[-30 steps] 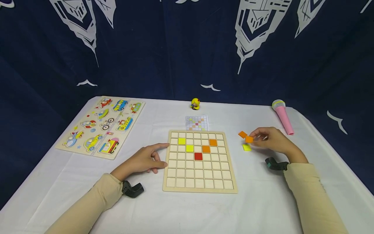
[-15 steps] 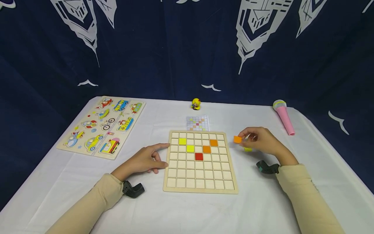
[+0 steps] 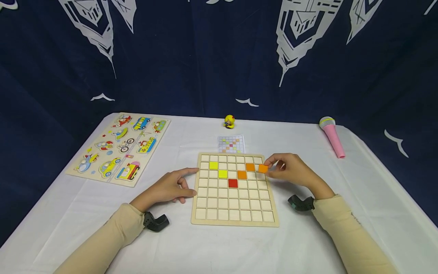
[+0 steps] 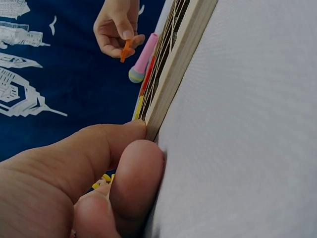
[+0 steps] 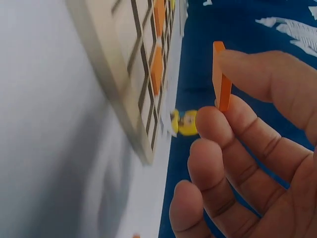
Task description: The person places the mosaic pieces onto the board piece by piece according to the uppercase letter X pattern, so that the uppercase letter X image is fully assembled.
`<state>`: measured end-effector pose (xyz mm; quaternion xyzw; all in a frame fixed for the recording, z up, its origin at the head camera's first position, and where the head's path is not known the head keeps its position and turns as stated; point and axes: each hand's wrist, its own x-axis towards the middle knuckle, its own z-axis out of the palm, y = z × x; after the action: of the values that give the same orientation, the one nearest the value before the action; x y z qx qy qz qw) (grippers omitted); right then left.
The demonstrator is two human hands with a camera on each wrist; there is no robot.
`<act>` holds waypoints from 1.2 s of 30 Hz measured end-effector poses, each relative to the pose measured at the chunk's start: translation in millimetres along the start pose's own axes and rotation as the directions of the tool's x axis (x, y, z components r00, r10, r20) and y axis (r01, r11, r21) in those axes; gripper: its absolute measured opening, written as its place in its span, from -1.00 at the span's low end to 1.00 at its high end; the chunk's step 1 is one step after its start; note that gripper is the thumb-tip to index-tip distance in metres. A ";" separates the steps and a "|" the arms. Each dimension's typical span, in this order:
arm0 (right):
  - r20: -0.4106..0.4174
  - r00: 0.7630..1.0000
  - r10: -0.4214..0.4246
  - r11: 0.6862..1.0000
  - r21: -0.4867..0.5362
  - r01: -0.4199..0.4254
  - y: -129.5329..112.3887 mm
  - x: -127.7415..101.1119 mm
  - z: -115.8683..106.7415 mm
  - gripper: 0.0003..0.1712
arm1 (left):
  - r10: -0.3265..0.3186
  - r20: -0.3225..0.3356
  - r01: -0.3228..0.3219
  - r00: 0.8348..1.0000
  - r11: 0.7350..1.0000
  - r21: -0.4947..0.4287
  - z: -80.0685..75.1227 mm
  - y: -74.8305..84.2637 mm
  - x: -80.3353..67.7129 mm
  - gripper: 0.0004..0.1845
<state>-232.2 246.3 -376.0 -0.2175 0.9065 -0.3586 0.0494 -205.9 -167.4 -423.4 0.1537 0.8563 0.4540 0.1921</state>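
Observation:
My right hand (image 3: 290, 170) pinches an orange square tile (image 3: 263, 168) between thumb and fingers. In the head view this tile overlaps the right rim of the wooden grid board (image 3: 234, 223); the right wrist view shows the tile (image 5: 222, 77) raised and on edge. Set in the board's cells are two yellow tiles (image 3: 222, 174), a red tile (image 3: 233, 183) and two orange tiles (image 3: 242, 175). At the board's left edge, my left hand (image 3: 169, 187) touches the rim with spread index finger and thumb. My right hand hides the spot where the loose tiles lay.
Behind the board lies a small card (image 3: 231, 144) with a coloured grid, and beyond it a yellow figurine (image 3: 229, 121). A picture puzzle board (image 3: 119, 150) is at the back left. Toward the back right rests a pink toy microphone (image 3: 332, 137).
My right hand has carried the orange tile leftward, from beside the loose tiles to the board's right rim. My left hand keeps its place at the left edge.

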 end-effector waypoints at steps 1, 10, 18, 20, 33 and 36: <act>0.002 1.000 -0.002 1.000 0.002 0.002 -1.6 0.4 2.0 -0.74 | 0.002 0.001 -0.002 1.000 1.000 0.000 0.1 -0.2 0.1 -0.16; 0.040 0.996 -0.082 0.996 0.032 0.081 -13.2 5.3 20.9 -0.74 | 0.003 0.002 -0.003 1.000 1.000 -0.003 0.2 -0.7 -0.3 -0.15; 0.049 0.990 -0.129 0.991 0.028 0.128 -26.3 9.6 32.1 -0.76 | 0.016 0.001 -0.016 1.000 1.000 0.004 -0.2 -0.2 0.2 -0.15; 0.059 0.989 -0.132 0.991 0.029 0.130 -28.5 11.2 35.0 -0.76 | 0.021 0.003 -0.021 1.000 1.000 0.001 -0.4 -0.2 0.0 -0.15; 0.143 0.980 -0.137 0.991 0.028 0.135 -47.7 20.2 50.3 -0.80 | 0.019 0.003 -0.019 1.000 1.000 0.001 -0.4 -0.7 -0.3 -0.15; 0.183 0.974 -0.135 0.991 0.036 0.130 -52.9 22.4 53.8 -0.82 | 0.023 0.003 -0.023 1.000 1.000 0.007 -1.1 0.0 -0.8 -0.15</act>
<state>-220.1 168.5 -378.7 -0.3092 0.8770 -0.3503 0.1121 -205.7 -168.5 -422.7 0.1647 0.8558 0.4531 0.1876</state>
